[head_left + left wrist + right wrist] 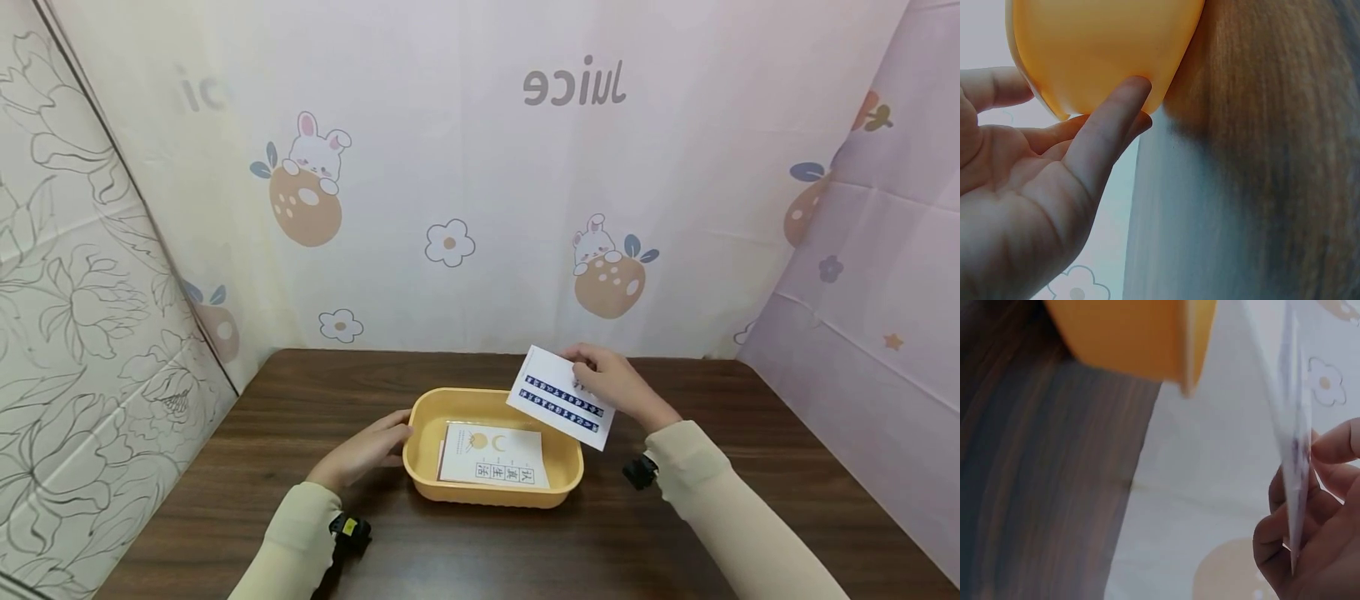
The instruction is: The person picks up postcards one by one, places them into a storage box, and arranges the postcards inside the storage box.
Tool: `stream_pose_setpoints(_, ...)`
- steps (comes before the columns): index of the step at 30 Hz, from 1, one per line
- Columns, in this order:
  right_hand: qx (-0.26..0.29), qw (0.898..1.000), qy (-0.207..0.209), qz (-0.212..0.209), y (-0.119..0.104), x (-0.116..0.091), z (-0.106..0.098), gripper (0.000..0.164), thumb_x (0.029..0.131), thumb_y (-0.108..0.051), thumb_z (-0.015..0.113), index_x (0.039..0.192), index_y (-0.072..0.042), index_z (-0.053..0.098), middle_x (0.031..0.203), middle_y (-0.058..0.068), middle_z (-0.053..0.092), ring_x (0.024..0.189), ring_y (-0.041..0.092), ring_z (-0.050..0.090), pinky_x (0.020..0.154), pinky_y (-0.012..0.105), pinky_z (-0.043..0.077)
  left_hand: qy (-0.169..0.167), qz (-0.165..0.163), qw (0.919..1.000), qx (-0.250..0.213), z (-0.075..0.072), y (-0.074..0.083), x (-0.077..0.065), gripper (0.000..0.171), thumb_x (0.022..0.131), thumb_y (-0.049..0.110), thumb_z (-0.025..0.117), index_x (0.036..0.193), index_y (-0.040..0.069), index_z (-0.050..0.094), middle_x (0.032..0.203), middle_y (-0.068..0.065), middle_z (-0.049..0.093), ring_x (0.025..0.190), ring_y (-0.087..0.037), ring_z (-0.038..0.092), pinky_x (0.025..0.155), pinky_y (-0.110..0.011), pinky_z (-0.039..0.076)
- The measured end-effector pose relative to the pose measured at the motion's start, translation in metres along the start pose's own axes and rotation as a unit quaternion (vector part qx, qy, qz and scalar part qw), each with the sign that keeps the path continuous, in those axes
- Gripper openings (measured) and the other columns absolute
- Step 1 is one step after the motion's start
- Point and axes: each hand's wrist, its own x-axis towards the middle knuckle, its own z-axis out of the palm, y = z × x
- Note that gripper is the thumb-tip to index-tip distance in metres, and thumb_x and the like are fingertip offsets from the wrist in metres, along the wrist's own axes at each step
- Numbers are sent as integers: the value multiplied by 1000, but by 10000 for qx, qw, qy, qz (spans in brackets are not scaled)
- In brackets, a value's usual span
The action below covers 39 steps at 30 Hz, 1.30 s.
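A yellow plastic basket (492, 497) sits on the table, holding a white printed card (517, 450) with a yellow drawing and boxed characters; more card edges show beneath it. My left hand (367, 450) rests against the basket's left end. In the left wrist view its thumb (1119, 115) lies straight along the outer wall, and one finger meets the rim. Over the basket's right end, my right hand (611, 379) pinches a tilted white card (543, 408) with two dark blue bands of characters by its upper right edge. Seen from the right wrist, this card (1297, 444) is nearly edge-on.
The dark wood table (465, 554) reaches back to a patterned curtain (465, 167) with rabbits, fruit and flowers. More curtains hang at both sides. Dark wrist-worn cameras sit at the left wrist (350, 533) and right wrist (640, 472).
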Motion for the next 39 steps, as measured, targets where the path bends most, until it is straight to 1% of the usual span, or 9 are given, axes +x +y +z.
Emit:
stream_pose_setpoints(3, -89, 9997, -177, -124, -10, 2, 4, 33, 101, -15, 47, 129, -10, 65, 96, 11, 67, 68, 22, 67, 59, 35, 58, 17, -7, 10000, 15, -1, 0, 0, 55, 108, 25, 41, 155, 0, 28, 154, -24, 36, 132, -38, 48, 101, -50, 48)
stream_pose_setpoints(8, -283, 9981, -430, -345, -25, 7, 14, 30, 100, -15, 46, 123, -12, 67, 94, 6, 68, 73, 20, 66, 64, 34, 57, 60, -56, 10000, 34, -1, -1, 1, 55, 108, 26, 41, 155, 0, 30, 153, -24, 36, 132, -38, 47, 100, -50, 49)
stream_pose_setpoints(10, -366, 9969, -541, -428, -29, 8, 18, 30, 100, -15, 47, 121, -12, 67, 94, 5, 68, 75, 19, 65, 65, 34, 56, 52, -58, 10000, 28, 0, -1, 0, 54, 108, 26, 41, 155, 0, 30, 153, -24, 37, 132, -38, 48, 100, -50, 49)
stream_pose_setpoints(17, -453, 9941, -909, -381, -36, 15, 32, 26, 100, -16, 50, 119, -15, 68, 99, 1, 68, 82, 18, 64, 71, 33, 57, 49, -50, 10000, -1, 0, -2, 0, 56, 108, 26, 41, 155, -2, 28, 154, -25, 36, 132, -38, 48, 101, -50, 48)
stream_pose_setpoints(19, -461, 9924, -1051, -438, -38, 17, 35, 26, 99, -15, 51, 119, -13, 68, 100, 1, 68, 82, 19, 64, 72, 33, 57, 54, -54, 10000, 7, 0, -2, 0, 56, 108, 26, 41, 155, -1, 28, 154, -24, 35, 132, -38, 47, 101, -50, 48)
stream_pose_setpoints(26, -783, 9825, -1592, -566, -47, 21, 43, 26, 99, -12, 51, 117, -14, 69, 99, -1, 68, 80, 15, 65, 73, 32, 57, 60, -74, 10000, 21, 0, 0, 0, 56, 108, 26, 41, 155, -1, 28, 154, -25, 35, 134, -39, 46, 100, -50, 49)
stream_pose_setpoints(31, -891, 9742, -1948, -712, -49, 24, 48, 23, 99, -11, 51, 115, -14, 68, 98, -3, 68, 81, 15, 64, 76, 34, 56, 74, -64, 10000, 17, -1, 0, 0, 56, 108, 27, 42, 155, 0, 29, 154, -24, 35, 133, -39, 47, 100, -49, 49)
stream_pose_setpoints(35, -1051, 9686, -2139, -704, -49, 28, 53, 24, 99, -12, 51, 114, -18, 69, 99, -5, 68, 82, 14, 62, 78, 34, 54, 95, -82, 9999, 40, -1, 0, 0, 56, 108, 27, 41, 155, -1, 28, 154, -25, 35, 133, -39, 46, 100, -50, 49)
stream_pose_setpoints(39, -1121, 9650, -2268, -685, -50, 31, 57, 25, 99, -11, 50, 113, -19, 69, 98, -5, 66, 83, 16, 61, 77, 34, 53, 127, -117, 9998, 54, 0, 0, 1, 56, 108, 26, 41, 155, -1, 28, 154, -25, 35, 133, -39, 46, 100, -49, 49)
